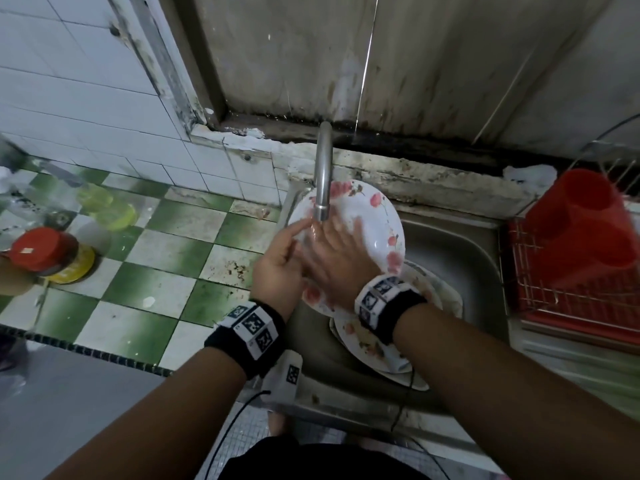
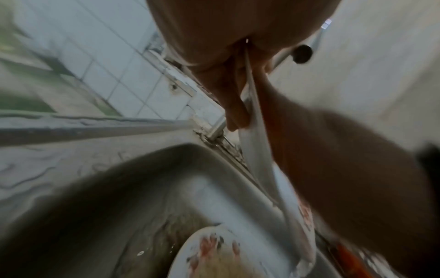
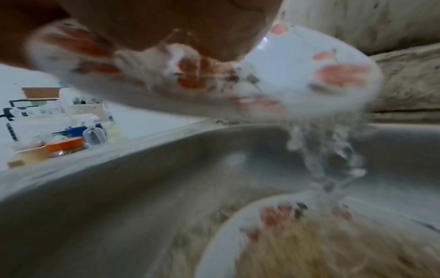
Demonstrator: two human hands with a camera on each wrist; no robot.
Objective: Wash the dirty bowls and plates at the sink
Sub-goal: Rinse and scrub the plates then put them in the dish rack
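Both hands are meeting over the steel sink [image 1: 460, 258], forearms reaching in from below with marker bands strapped round the wrists. The left hand [image 1: 277, 265] is gripping the near-left rim of a white plate with pink flowers [image 1: 375, 220], thumb lying on the face and fingers [image 2: 234, 105] curling behind it, as the left wrist view is showing edge-on. The right hand [image 1: 332, 261] is lying flat on the plate's face, fingers spread and straight, pressing against the wet surface without grasping anything. The plate is tilting up toward the wall, directly beneath the spout of the tap [image 1: 322, 174], and water is running over the fingers and streaming off the plate's lower edge [image 3: 328, 150] into the basin. Under the hands, more flowered plates [image 1: 367, 341] are lying stacked on the sink bottom; the top one is looking smeared with yellowish residue in the wrist views. A red rack [image 1: 571, 258] is standing just right of the sink. On the green-and-white tiled counter [image 1: 166, 265] to the left, a red-lidded jar [image 1: 45, 254] and a yellow-green bottle [image 1: 107, 209] are sitting well apart from the hands.
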